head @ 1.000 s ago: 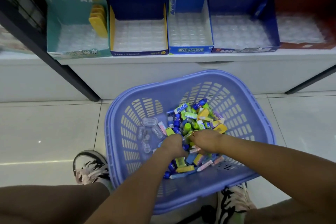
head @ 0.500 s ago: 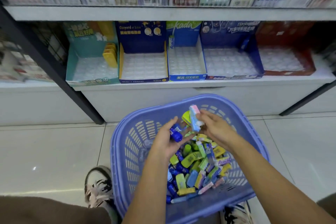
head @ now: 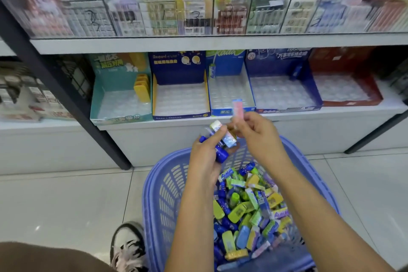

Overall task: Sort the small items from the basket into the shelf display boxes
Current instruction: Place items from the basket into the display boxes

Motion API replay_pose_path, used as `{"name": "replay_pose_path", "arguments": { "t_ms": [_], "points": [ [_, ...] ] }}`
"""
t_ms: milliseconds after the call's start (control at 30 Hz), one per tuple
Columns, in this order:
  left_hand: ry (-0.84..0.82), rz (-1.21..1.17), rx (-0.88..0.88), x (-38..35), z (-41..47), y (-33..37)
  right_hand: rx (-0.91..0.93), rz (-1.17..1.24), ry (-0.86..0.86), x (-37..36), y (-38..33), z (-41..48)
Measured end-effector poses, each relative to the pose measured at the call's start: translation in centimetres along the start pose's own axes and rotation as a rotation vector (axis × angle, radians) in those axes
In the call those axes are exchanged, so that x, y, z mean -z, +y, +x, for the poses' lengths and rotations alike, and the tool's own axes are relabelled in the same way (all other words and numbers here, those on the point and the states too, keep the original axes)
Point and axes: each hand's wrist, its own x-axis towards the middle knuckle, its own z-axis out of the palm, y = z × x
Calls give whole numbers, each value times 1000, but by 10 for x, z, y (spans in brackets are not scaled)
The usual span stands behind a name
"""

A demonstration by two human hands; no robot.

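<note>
Five display boxes [head: 287,108] are ranged along the shelf [head: 154,125] at twelve o'clock, from a teal box [head: 123,117] at ten o'clock of the hands, past a narrow blue box [head: 221,112] straight ahead, to a red box [head: 351,103] at two o'clock. Their clear trays look almost bare; only a few yellow cases [head: 142,88] are seen standing in the teal box. The basket [head: 152,183] is set on the floor at six o'clock, and a heap of small items [head: 247,207] lies in it.

The sorting step is judged to be in hand, with the task barely begun. A slim pink pack [head: 238,108] is pinched upright by the fingers of the right hand [head: 256,133], above the basket and in front of the narrow blue box. A small bunch is gripped in the curled fingers of the left hand [head: 205,159], with blue capsules [head: 220,153] and a white-and-blue pack [head: 225,138] among it.

Next, the box matching the pink pack would have to be picked out; which one cannot be told from the print. The pack would then need to be carried towards twelve o'clock and seated in a tray dimple, the left-hand bunch being held firm so that nothing is dropped
</note>
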Motion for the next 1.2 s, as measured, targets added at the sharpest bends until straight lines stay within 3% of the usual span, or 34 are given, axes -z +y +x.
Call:
{"name": "replay_pose_path", "arguments": {
  "t_ms": [100,300,500,600,833,933,1067,1200],
  "points": [
    [30,35,-64,1,7,17,-91,340,13,4,-9,26],
    [122,-28,-96,2,26,32,-237,564,-15,15,0,96],
    [131,2,-60,-4,52,31,-10,113,144,24,6,168],
    [125,33,-47,-10,64,29,98,-244,167,27,5,198],
    [91,59,-6,-24,78,17,128,-357,-149,28,0,234],
    [99,63,2,-28,82,11,46,-669,-229,22,11,249],
    [103,34,10,-30,84,12,164,-1037,-414,13,13,248],
    [109,41,16,-29,84,11,168,-933,-320,10,10,248]
  ]
}}
